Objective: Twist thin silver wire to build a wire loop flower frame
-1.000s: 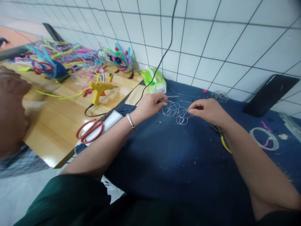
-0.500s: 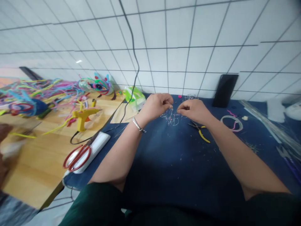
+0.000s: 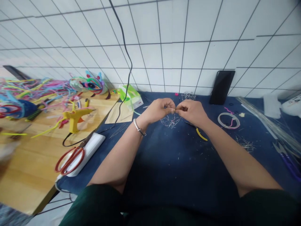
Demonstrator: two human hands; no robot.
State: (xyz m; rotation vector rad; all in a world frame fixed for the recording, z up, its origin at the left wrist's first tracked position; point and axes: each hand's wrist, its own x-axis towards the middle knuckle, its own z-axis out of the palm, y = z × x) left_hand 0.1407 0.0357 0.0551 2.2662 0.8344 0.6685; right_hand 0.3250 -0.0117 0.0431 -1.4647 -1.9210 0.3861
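Over the dark blue cloth, my left hand (image 3: 161,110) and my right hand (image 3: 193,111) meet fingertip to fingertip, both closed in a pinch. An openwork shape of thin silvery wire (image 3: 171,121) with a few tiny pinkish dots hangs just under my fingertips. The bit of wire pinched between them is too fine to see well. Pliers with yellow handles (image 3: 201,135) lie below my right hand, their jaws partly hidden by it. Behind my hands sits another tangle of wire (image 3: 188,95).
Left are a yellow glue gun (image 3: 74,120), red-handled scissors (image 3: 70,160) on a white power strip (image 3: 92,153), and fuzzy craft stems (image 3: 44,86). A black phone (image 3: 222,87) leans on the tiled wall. Right are a clear coil (image 3: 229,121), wire offcuts (image 3: 245,144) and blue-handled cutters (image 3: 287,160).
My fingertips, slightly apart before, have come together above the wire shape. The view has shifted a little to the right, and the blurred hand at the left edge is out of sight.
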